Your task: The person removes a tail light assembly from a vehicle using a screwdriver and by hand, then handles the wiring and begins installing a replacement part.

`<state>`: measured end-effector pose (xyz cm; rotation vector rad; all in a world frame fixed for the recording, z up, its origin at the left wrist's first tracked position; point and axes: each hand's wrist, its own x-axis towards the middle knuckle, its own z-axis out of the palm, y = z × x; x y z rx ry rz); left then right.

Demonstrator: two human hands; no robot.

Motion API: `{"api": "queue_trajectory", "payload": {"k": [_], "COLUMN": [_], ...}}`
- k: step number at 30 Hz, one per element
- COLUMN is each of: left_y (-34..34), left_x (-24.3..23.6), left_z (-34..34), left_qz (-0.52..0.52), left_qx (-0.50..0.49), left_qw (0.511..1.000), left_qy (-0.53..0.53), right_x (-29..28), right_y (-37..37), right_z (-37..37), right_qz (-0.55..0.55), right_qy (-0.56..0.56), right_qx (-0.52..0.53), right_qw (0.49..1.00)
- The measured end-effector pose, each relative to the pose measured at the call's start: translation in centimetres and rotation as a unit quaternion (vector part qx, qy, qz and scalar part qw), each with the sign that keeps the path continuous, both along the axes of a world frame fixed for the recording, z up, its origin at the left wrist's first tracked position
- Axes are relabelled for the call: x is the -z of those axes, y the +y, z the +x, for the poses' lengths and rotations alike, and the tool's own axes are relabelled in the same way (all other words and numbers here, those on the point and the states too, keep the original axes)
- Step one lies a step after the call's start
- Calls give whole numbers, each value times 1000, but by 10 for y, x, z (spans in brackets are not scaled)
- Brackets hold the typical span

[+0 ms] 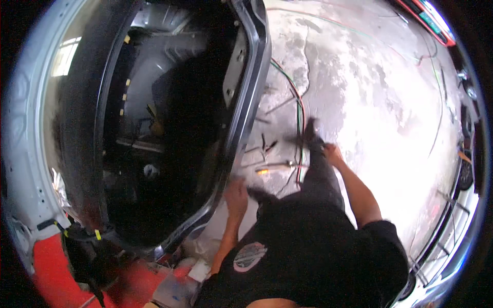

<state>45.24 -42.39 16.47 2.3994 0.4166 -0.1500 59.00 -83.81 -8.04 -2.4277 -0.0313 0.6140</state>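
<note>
My right hand (333,154) is closed around the end of a dark tool (310,134). The tool is smeared by motion; its outline resembles a hammer, held above the floor in front of my leg. Lower and to the left, my left hand (236,194) is beside the dark metal rim (248,97) of a car body opening. Its fingers are blurred, and I cannot tell whether they touch the rim. Inside the opening is a dark, glossy cavity (169,128) with small yellow pieces along its left side.
Several metal rods and tools lie on the grey floor, among them one with a yellow-orange end (263,171). Red and green hoses (300,110) run past them. Red surfaces (51,267) show at lower left, and a metal frame (447,231) stands at far right.
</note>
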Motion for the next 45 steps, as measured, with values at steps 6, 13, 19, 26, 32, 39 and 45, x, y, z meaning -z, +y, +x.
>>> {"api": "queue_trajectory", "payload": {"k": [6, 13, 19, 26, 32, 39, 45], "left_y": [-110, -141, -159, -159, -122, -107, -130], "left_x": [107, 120, 201, 306, 322, 324, 313], "left_z": [106, 145, 195, 265, 283, 288, 286], "left_qz": [-128, -79, -81, 52, 0, -34, -18], "left_qx": [42, 57, 51, 37, -35, -60, -12], "left_qw": [970, 960, 952, 902, 914, 915, 928], "left_qy": [202, 264, 292, 426, 404, 398, 372], "right_x": [35, 85, 194, 357, 499, 536, 438], "right_y": [-106, -151, -94, 68, 116, 125, 111], "right_z": [103, 195, 250, 341, 391, 391, 334], "right_qz": [-5, -56, 40, -11, -118, -147, -89], "right_qy": [62, 164, 95, 176, 187, 80, 119], "right_qx": [22, -52, -36, -118, -18, -101, -215], "right_qw": [998, 984, 994, 977, 975, 981, 965]}}
